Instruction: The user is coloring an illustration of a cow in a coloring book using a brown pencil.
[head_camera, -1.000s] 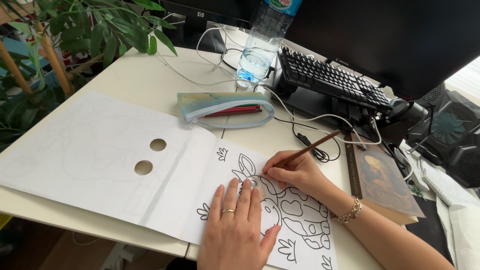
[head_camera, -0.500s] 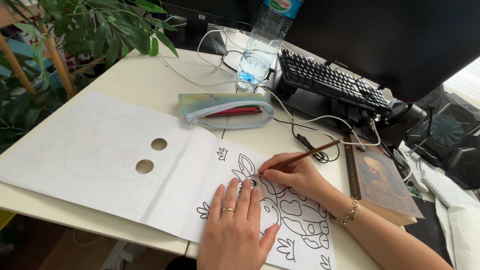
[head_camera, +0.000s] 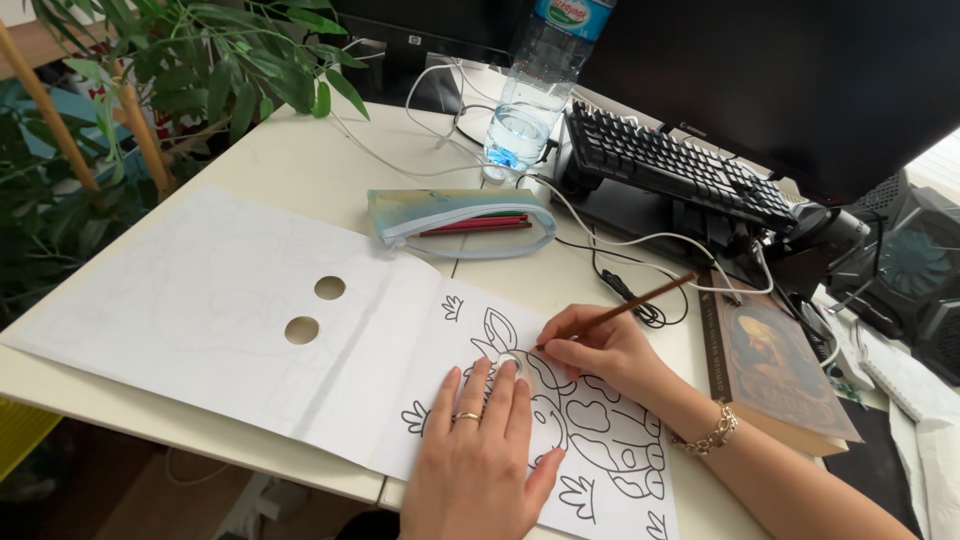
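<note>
An open colouring book (head_camera: 250, 310) lies on the white desk, its right page printed with a black outline drawing. My left hand (head_camera: 478, 450), a ring on one finger, rests flat on that page with fingers spread. My right hand (head_camera: 603, 352) grips a brown pencil (head_camera: 628, 305) whose tip touches the drawing just beyond my left fingertips. The left page is blank with two round holes (head_camera: 315, 308).
An open pencil case (head_camera: 460, 222) with red and green pencils lies behind the book. A water bottle (head_camera: 535, 85), a black keyboard (head_camera: 675, 165), cables and a monitor stand at the back. A book (head_camera: 780, 365) lies to the right, leafy plants (head_camera: 170, 70) to the left.
The pencil tip has shifted slightly on the drawing as my right hand makes small strokes. My left hand stays flat on the page.
</note>
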